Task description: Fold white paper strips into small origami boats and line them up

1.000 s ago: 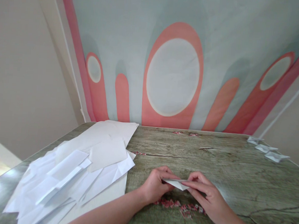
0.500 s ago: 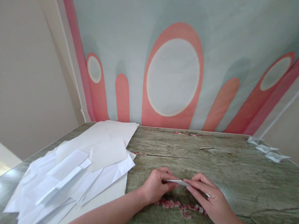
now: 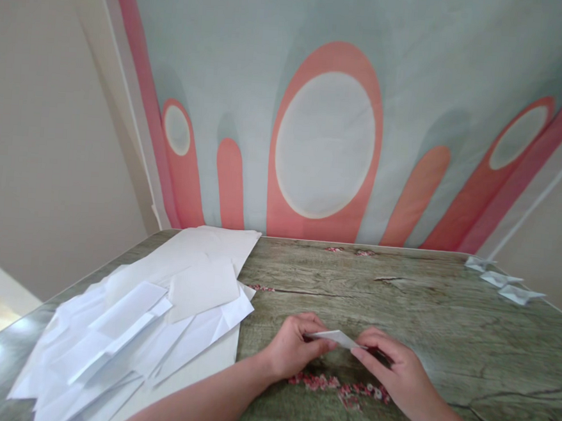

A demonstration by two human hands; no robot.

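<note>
A small folded piece of white paper (image 3: 336,336) is held between my two hands, just above the wood-patterned table. My left hand (image 3: 295,346) is closed on its left end, thumb below and fingers behind. At the paper's right corner, my right hand (image 3: 393,362) pinches with thumb and forefinger, the other fingers curled. The paper is tilted, so its upper face shows as a thin pointed shape. Parts of it are hidden by my fingers.
Loose and folded white sheets (image 3: 138,329) lie in an overlapping pile on the left of the table (image 3: 315,277). Three small folded paper shapes (image 3: 502,279) stand in a row near the far right edge. A wall covering with coral shapes (image 3: 318,229) rises behind the table.
The paper has tilted and shows more of its face. My right hand has shifted slightly right, its fingers curling more. My left hand has stayed nearly in place.
</note>
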